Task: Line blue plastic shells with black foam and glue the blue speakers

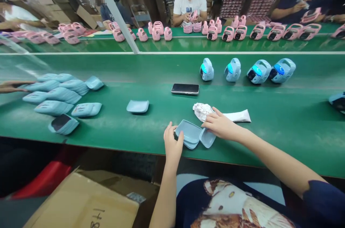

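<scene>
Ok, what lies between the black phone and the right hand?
In the head view, crumpled white material lies between the phone and the right hand, with a bare strip of green tabletop nearer the phone.

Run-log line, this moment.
left hand: at stacked light-blue plastic shells | right hand: at adjacent light-blue shell | beyond: rectangular black phone

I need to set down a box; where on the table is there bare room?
Bare table lies between the white strip and the device at the right edge, and behind the lone blue shell, left of the phone. Crowded: the left end, with stacked blue shells and another person's hand, and around the left hand and right hand, with more shells between them.
</scene>
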A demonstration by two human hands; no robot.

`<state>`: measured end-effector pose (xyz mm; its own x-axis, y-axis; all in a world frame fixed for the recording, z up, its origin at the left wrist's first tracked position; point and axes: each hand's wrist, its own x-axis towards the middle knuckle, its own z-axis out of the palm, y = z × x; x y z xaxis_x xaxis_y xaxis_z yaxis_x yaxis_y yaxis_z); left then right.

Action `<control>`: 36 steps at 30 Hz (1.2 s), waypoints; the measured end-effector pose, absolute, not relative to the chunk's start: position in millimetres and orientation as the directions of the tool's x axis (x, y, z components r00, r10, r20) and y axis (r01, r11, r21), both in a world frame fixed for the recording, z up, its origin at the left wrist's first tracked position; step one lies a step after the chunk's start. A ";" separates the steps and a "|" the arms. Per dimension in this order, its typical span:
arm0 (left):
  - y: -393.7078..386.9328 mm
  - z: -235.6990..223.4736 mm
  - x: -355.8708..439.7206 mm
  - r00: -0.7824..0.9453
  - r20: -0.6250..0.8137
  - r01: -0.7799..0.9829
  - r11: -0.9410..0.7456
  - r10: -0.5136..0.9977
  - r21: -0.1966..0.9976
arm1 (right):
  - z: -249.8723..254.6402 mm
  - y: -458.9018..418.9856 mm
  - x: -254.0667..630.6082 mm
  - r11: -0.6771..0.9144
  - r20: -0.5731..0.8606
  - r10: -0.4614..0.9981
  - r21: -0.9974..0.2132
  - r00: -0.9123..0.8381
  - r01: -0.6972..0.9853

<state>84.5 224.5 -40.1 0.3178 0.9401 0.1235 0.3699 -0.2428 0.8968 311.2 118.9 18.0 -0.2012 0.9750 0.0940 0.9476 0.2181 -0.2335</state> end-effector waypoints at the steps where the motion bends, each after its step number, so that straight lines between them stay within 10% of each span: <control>1: 220.9 -38.2 82.1 0.319 0.112 0.345 -0.226 0.941 0.911 | 19.0 114.7 312.3 0.204 0.098 0.978 -0.264 -0.185 0.943; 8: 210.5 -38.5 82.8 0.320 -0.043 0.131 0.000 0.946 0.991 | 45.5 101.1 317.1 0.264 0.141 0.964 -0.493 -0.224 0.829; 13: 217.9 -34.3 99.6 0.418 -0.103 -0.017 0.121 0.903 0.992 | 71.4 145.8 284.6 0.494 0.070 0.869 -0.161 -0.490 0.854; 24: 220.6 -28.4 100.3 0.463 -0.257 -0.184 0.376 0.848 0.908 | 37.0 164.3 237.7 0.487 0.248 0.849 -0.025 -0.466 0.873; 36: 192.8 -37.7 99.6 0.095 -0.222 -0.251 0.239 0.970 0.938 | -2.0 86.6 257.4 0.145 0.543 0.808 -0.559 0.228 0.816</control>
